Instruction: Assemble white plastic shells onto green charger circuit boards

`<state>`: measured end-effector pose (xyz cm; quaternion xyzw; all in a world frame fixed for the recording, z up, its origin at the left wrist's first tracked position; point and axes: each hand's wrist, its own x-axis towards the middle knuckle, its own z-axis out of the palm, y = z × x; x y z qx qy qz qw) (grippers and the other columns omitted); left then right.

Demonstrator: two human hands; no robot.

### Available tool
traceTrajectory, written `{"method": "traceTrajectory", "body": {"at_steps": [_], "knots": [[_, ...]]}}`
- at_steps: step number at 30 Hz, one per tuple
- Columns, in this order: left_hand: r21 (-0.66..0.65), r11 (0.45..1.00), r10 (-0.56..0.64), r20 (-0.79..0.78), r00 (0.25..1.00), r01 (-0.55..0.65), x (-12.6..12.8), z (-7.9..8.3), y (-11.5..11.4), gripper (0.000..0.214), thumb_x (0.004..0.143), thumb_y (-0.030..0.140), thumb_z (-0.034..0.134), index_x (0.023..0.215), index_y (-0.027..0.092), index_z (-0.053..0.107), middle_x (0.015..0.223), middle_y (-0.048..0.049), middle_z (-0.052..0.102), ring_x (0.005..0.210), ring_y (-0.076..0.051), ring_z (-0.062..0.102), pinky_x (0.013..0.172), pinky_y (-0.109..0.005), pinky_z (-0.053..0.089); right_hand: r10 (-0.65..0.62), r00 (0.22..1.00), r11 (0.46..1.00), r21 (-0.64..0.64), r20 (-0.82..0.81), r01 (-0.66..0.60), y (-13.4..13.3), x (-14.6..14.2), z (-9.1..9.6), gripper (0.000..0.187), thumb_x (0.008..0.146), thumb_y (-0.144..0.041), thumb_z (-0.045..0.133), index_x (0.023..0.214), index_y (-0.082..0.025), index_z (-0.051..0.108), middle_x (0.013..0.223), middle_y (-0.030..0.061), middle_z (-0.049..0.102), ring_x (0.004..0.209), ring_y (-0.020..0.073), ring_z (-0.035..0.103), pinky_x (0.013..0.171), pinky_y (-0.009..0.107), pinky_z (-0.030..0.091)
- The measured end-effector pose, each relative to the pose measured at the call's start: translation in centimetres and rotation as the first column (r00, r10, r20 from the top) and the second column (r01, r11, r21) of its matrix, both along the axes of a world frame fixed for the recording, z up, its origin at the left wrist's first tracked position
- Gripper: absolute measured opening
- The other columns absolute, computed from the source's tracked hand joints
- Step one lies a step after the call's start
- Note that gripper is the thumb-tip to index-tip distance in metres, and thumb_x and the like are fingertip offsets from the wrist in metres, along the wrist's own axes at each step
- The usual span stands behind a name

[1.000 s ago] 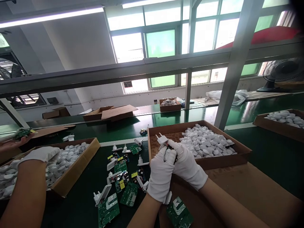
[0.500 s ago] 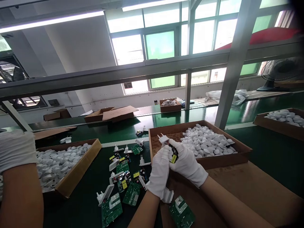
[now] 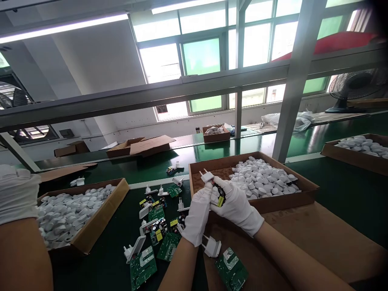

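Observation:
In front of my chest both white-gloved hands meet on one small assembly. My left hand (image 3: 196, 214) is closed, its fingertips pinching a white two-pin plug housing (image 3: 207, 177) whose pins point up and away. My right hand (image 3: 238, 206) is closed round a circuit board (image 3: 220, 198) with a yellow component, joined to the housing; the fingers hide much of it. Below my hands lie a loose white plug piece (image 3: 212, 247) and a green circuit board (image 3: 232, 268), underside up. Several boards with white plugs (image 3: 157, 230) are spread left of my left forearm.
A cardboard tray (image 3: 285, 204) of white plastic pieces stands just beyond my hands, another such tray (image 3: 100, 222) to the left. A co-worker's gloved hand (image 3: 18, 194) is at the left edge. A metal post (image 3: 291, 101) rises behind the near tray; a fan (image 3: 353, 91) stands far right.
My left hand has shifted slightly left and down, uncovering more of the loose plug piece below it. Both hands keep hold of the assembly. The co-worker's arm has moved a little left.

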<state>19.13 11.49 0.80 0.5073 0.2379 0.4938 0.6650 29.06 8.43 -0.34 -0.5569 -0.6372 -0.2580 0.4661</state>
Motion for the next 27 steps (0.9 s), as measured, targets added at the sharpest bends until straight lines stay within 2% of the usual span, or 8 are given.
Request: {"method": "traceTrajectory", "body": {"at_steps": [4, 9, 13, 15, 18, 20, 24, 27], "knots": [[-0.042, 0.998, -0.049, 0.093, 0.994, 0.053, 0.2, 0.0, 0.2, 0.026, 0.062, 0.035, 0.067, 0.08, 0.016, 0.065, 0.081, -0.0044, 0.063, 0.083, -0.019, 0.057, 0.081, -0.032, 0.042, 0.013, 1.0, 0.999, 0.039, 0.02, -0.014, 0.1, -0.1, -0.3, 0.051, 0.063, -0.031, 0.052, 0.11, -0.014, 0.042, 0.08, 0.0076, 0.06, 0.065, 0.0183, 0.057, 0.057, 0.029, 0.047], [0.022, 0.998, -0.055, 0.063, 0.997, 0.054, 0.6, -0.3, 0.2, 0.019, 0.063, 0.03, 0.068, 0.073, 0.015, 0.064, 0.076, -0.0038, 0.063, 0.076, -0.017, 0.058, 0.08, -0.031, 0.044, -0.022, 0.998, 0.996, 0.087, 0.065, 0.016, 0.3, 0.1, -0.8, 0.05, 0.063, -0.03, 0.052, 0.11, -0.015, 0.041, 0.077, 0.008, 0.059, 0.063, 0.0202, 0.056, 0.054, 0.032, 0.047], [-0.077, 0.991, -0.102, 0.141, 0.985, 0.114, 0.4, 0.1, 0.1, 0.022, 0.062, 0.029, 0.07, 0.078, 0.016, 0.064, 0.077, -0.0026, 0.062, 0.082, -0.017, 0.057, 0.083, -0.029, 0.043, 0.051, 0.998, 0.994, 0.094, 0.024, -0.053, 0.3, 0.1, -0.8, 0.052, 0.063, -0.03, 0.053, 0.111, -0.015, 0.039, 0.08, 0.0085, 0.059, 0.066, 0.0205, 0.057, 0.056, 0.033, 0.048], [-0.17, 0.97, -0.135, 0.208, 0.969, 0.172, 0.1, 0.5, -0.2, 0.023, 0.062, 0.026, 0.07, 0.082, 0.016, 0.063, 0.078, -0.0025, 0.062, 0.084, -0.017, 0.056, 0.085, -0.028, 0.042, 0.095, 0.995, 0.991, 0.099, -0.01, -0.094, 0.2, 0.0, -0.8, 0.055, 0.063, -0.031, 0.055, 0.113, -0.016, 0.037, 0.085, 0.0086, 0.058, 0.071, 0.0201, 0.057, 0.06, 0.033, 0.049], [-0.305, 0.887, -0.265, 0.28, 0.922, 0.348, -0.5, 1.0, -0.8, 0.023, 0.067, 0.027, 0.067, 0.086, 0.015, 0.062, 0.076, -0.0028, 0.06, 0.085, -0.016, 0.056, 0.088, -0.029, 0.04, 0.127, 0.992, 0.98, 0.155, 0.01, -0.127, 0.0, -0.1, -0.7, 0.061, 0.061, -0.033, 0.059, 0.115, -0.017, 0.036, 0.094, 0.0093, 0.056, 0.079, 0.0212, 0.055, 0.068, 0.036, 0.048], [-0.315, 0.854, -0.326, 0.299, 0.897, 0.415, -0.7, 1.1, -1.1, 0.023, 0.071, 0.028, 0.063, 0.09, 0.015, 0.06, 0.077, -0.003, 0.06, 0.085, -0.016, 0.056, 0.089, -0.03, 0.039, 0.128, 0.991, 0.971, 0.199, 0.039, -0.133, -0.1, 0.0, -0.6, 0.063, 0.059, -0.033, 0.061, 0.115, -0.018, 0.036, 0.096, 0.0093, 0.054, 0.084, 0.0227, 0.052, 0.072, 0.038, 0.047], [-0.147, 0.935, -0.287, 0.222, 0.932, 0.322, -0.5, 1.3, -1.4, 0.027, 0.07, 0.03, 0.064, 0.092, 0.015, 0.06, 0.083, -0.0046, 0.06, 0.087, -0.018, 0.055, 0.091, -0.033, 0.036, 0.122, 0.992, 0.976, 0.179, 0.042, -0.127, -0.1, -0.1, -0.5, 0.06, 0.061, -0.026, 0.058, 0.116, -0.019, 0.034, 0.095, 0.0081, 0.054, 0.084, 0.0216, 0.051, 0.07, 0.036, 0.047], [-0.106, 0.961, -0.238, 0.158, 0.958, 0.256, -0.3, 1.6, -1.4, 0.03, 0.067, 0.035, 0.066, 0.087, 0.014, 0.061, 0.082, -0.0054, 0.061, 0.087, -0.019, 0.055, 0.09, -0.034, 0.036, 0.122, 0.992, 0.983, 0.135, 0.02, -0.123, -0.1, -0.1, -0.5, 0.06, 0.061, -0.023, 0.056, 0.117, -0.019, 0.034, 0.094, 0.0077, 0.054, 0.082, 0.0205, 0.052, 0.069, 0.035, 0.047]]}}
